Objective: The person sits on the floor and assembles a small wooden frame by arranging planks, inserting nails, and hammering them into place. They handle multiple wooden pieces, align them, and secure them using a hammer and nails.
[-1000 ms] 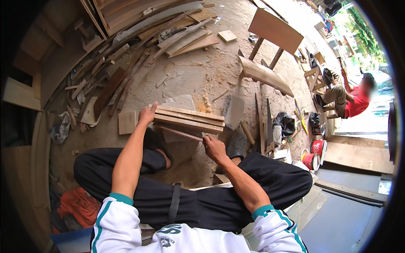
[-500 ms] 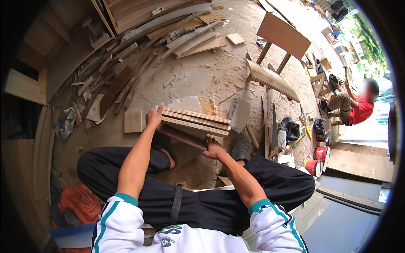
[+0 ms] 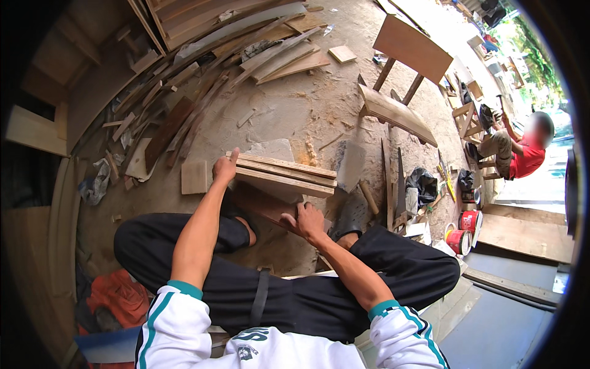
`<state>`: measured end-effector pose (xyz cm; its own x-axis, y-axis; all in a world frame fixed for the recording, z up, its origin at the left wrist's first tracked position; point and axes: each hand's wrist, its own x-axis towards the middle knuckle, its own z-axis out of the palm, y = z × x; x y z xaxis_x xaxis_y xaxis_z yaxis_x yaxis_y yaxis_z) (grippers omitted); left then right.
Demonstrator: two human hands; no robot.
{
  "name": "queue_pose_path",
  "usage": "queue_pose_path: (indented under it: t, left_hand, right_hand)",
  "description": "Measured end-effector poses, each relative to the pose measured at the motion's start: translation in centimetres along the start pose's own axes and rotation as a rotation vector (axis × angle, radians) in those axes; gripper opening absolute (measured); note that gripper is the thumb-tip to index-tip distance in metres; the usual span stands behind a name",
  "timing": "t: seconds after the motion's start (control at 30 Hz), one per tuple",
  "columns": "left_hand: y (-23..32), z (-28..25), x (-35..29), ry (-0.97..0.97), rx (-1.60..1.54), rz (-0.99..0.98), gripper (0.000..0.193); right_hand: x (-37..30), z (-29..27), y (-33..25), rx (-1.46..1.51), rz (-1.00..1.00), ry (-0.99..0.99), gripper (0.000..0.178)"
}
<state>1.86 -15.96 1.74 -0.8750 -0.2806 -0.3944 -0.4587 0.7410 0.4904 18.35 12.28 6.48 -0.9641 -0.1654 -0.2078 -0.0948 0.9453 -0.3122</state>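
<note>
My left hand [image 3: 225, 167] grips the left end of a stack of pale plywood boards [image 3: 286, 178], its thumb on the upper edge. The layered edges of several boards face up, and the stack slants down to the right. Below it a dark brown board [image 3: 261, 204] lies tilted, partly in the stack's shadow. My right hand [image 3: 307, 220] is over this brown board near its right end, thumb spread away from the fingers. Its fingertips are close under the stack's lower edge; whether they touch the stack I cannot tell.
A square wooden block [image 3: 194, 178] lies left of the stack. Beyond stands a wooden chair [image 3: 399, 117]; scrap planks [image 3: 184, 117] pile at the left. Handsaws [image 3: 399, 184], a black bag [image 3: 421, 186] and paint cans [image 3: 458, 241] are on the right. A person [image 3: 522, 150] in red sits farther off.
My right hand has loosened from the brown board's corner and its thumb has spread. The brown board has tipped lower and shows more of its face. The plywood stack stays nearly in place.
</note>
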Motion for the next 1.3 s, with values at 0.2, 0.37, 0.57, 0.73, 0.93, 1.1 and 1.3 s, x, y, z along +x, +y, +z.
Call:
queue_pose_path:
  t: [0.2, 0.37, 0.57, 0.73, 0.93, 1.1, 1.3]
  left_hand:
    - [0.7, 0.0, -0.2, -0.018, -0.033, -0.003, 0.099]
    - [0.4, -0.1, 0.0, 0.006, -0.041, -0.001, 0.099]
    - [0.3, -0.3, 0.2, -0.042, -0.015, -0.057, 0.085]
    - [0.7, -1.0, -0.4, -0.087, 0.007, 0.0, 0.082]
    - [-0.6, -0.6, -1.7, -0.017, -0.085, -0.05, 0.085]
    - [-2.2, 0.0, -2.6, 0.001, -0.377, -0.079, 0.08]
    - [-1.4, 1.1, -3.4, -0.009, -0.644, -0.245, 0.075]
  right_hand:
    - [-0.2, -1.1, -0.8, 0.066, 0.082, -0.027, 0.054]
    - [1.1, -5.3, -2.2, 0.142, 0.086, -0.372, 0.05]
    - [3.6, -7.0, -2.6, 0.004, -0.196, -0.094, 0.036]
    - [5.7, -3.2, -0.4, -0.191, -0.359, 0.312, 0.015]
    - [5.5, -1.6, 0.5, -0.112, -0.316, 0.324, 0.029]
    - [5.9, -1.7, 0.2, -0.122, -0.444, 0.395, 0.028]
    - [6.7, -0.4, 2.8, -0.044, -0.448, 0.354, 0.034]
